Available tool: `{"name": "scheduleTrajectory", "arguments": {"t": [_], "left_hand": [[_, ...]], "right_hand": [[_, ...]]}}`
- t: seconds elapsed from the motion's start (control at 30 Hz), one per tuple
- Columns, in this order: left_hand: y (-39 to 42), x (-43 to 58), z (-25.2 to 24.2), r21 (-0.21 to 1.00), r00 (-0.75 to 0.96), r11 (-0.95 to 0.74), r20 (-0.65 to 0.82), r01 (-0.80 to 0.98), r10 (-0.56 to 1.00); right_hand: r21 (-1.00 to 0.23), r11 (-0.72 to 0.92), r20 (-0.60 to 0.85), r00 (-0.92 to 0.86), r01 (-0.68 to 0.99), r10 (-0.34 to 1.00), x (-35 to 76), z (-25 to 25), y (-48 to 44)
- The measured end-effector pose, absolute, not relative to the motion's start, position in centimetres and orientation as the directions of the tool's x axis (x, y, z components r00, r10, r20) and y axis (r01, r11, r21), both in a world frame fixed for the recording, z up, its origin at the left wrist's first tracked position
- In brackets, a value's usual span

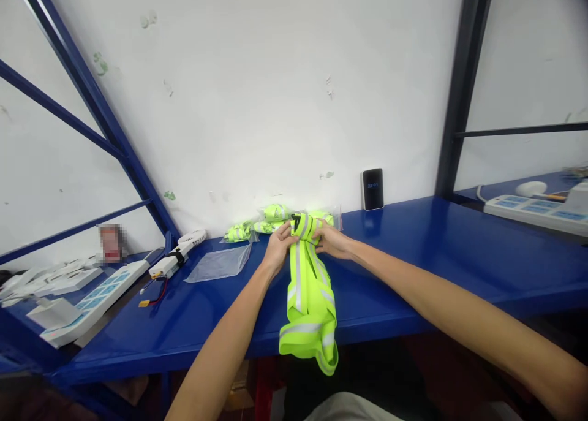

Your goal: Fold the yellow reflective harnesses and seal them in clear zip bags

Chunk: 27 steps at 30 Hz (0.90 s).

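A neon yellow safety vest (309, 298) with grey reflective stripes lies on the blue shelf (413, 255) and hangs over its front edge. Both of my hands grip its far end. My left hand (278, 249) is closed on the left side of that end. My right hand (331, 240) is closed on the right side, fingers pinching the fabric. Just behind my hands lie several folded vests in clear bags (261, 225) against the wall.
An empty clear plastic bag (219, 265) lies left of my hands. Further left are a small white fan (190, 238), a white device with red wires (160, 274) and a power strip (92, 301). A dark timer (372, 189) leans on the wall; another power strip (537, 209) is at right.
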<state>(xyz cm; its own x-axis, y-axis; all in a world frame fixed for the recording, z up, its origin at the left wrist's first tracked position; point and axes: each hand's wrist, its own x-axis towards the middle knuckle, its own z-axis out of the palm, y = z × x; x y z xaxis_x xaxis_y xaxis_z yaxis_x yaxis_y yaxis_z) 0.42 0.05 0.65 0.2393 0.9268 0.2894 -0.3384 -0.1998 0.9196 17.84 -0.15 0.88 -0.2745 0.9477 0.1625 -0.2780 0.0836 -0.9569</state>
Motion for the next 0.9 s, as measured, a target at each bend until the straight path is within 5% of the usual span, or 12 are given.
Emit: {"name": "scheduleTrajectory", "arguments": {"t": [0.27,0.5,0.6,0.9], "left_hand": [[-0.3,0.0,0.8,0.967,0.161,-0.128,0.165,-0.222,0.973],[-0.7,0.7,0.7,0.962,0.319,0.079,0.008,-0.261,0.948],[-0.7,1.2,0.6,0.946,0.388,0.106,0.021,-0.305,0.921],[0.2,0.8,0.1,0.897,0.183,-0.07,0.164,-0.436,0.969]], "right_hand": [[-0.95,0.238,0.276,-0.186,-0.203,0.943,17.6,1.1,-0.2],[-0.898,0.424,0.433,-0.072,-0.116,0.898,17.0,-0.5,0.4],[-0.895,0.43,0.437,-0.045,-0.121,0.898,16.8,-0.8,0.5],[-0.917,0.398,0.398,-0.023,0.012,0.917,16.2,-1.0,0.6]]}}
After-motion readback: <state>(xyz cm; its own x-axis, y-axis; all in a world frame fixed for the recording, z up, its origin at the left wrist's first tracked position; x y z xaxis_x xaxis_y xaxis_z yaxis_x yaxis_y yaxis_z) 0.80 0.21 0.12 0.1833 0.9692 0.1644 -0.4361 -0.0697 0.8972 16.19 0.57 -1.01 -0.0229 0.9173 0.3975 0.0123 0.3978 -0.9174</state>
